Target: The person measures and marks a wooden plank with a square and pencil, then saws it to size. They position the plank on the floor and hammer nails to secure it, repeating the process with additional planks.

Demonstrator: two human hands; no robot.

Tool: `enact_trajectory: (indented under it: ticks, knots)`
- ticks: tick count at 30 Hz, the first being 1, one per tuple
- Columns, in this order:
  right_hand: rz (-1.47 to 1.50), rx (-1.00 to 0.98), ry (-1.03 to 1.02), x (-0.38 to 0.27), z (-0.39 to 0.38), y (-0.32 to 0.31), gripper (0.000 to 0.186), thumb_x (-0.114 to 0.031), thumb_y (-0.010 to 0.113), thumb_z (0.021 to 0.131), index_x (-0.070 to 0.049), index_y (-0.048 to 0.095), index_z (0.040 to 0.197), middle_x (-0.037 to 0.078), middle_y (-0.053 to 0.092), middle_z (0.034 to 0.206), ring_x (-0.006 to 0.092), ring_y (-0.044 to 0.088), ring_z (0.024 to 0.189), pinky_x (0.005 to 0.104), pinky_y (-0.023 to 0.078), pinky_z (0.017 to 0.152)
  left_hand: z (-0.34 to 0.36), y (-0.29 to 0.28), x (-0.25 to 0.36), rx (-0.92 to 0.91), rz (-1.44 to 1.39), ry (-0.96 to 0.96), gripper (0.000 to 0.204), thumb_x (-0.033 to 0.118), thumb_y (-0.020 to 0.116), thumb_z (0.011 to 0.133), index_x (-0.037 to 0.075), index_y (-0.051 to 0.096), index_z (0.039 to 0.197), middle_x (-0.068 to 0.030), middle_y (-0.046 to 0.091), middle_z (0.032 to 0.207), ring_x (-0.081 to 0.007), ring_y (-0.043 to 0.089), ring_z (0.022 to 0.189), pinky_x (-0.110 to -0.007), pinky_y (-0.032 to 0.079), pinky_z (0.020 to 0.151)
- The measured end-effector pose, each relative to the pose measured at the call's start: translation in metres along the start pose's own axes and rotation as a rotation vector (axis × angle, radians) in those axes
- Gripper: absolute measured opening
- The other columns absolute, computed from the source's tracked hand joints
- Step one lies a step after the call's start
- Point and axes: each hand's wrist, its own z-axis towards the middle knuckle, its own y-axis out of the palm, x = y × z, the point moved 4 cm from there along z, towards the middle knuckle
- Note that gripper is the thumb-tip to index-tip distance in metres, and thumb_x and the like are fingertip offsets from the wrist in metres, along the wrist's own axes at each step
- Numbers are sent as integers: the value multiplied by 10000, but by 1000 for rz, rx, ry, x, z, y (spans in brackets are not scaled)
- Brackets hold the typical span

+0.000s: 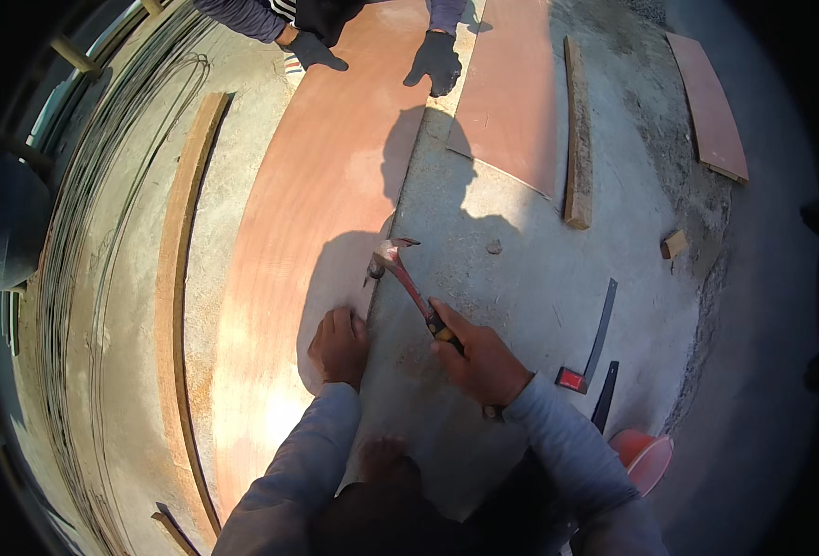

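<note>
My right hand [482, 357] is closed round the dark grip of a claw hammer [413, 289] with a red shaft. The hammer's head is over the right edge of a long reddish plywood sheet [284, 218], its claw pointing right. Just below the head is a small dark sliver, too small to name. Near that same edge, my left hand [339, 347] rests on the sheet with curled fingers; whether anything is inside them is hidden. Across from me, a co-worker's two dark-gloved hands [434, 63] are at the sheet's far end.
On the left lie a wooden batten [180, 241] and bundled metal rods [81, 213]. To the right are a second plywood sheet [511, 102], another batten [577, 139], a try square [598, 338], a wood block [674, 244], a plywood offcut [709, 107] and a pink bucket [648, 459].
</note>
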Motion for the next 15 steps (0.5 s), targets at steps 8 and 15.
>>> enact_trajectory:
  ticks: [8,15]
  knots:
    - [44,140,-17,-29,-1,20,667,-74,543,968,18,218,1543,197,676,880,339,685,779,394,517,712,-11,5,-13,-13,-163,-26,126,153,642,848,113,607,962,-88,660,880,-317,661,844,-463,502,702]
    - [409,428,-13,-32,-16,4,681,-103,552,975,-66,228,1573,193,645,886,221,663,743,373,544,741,-11,7,-22,-14,-161,-16,145,147,647,810,106,605,942,-102,655,853,-326,657,770,-466,524,645]
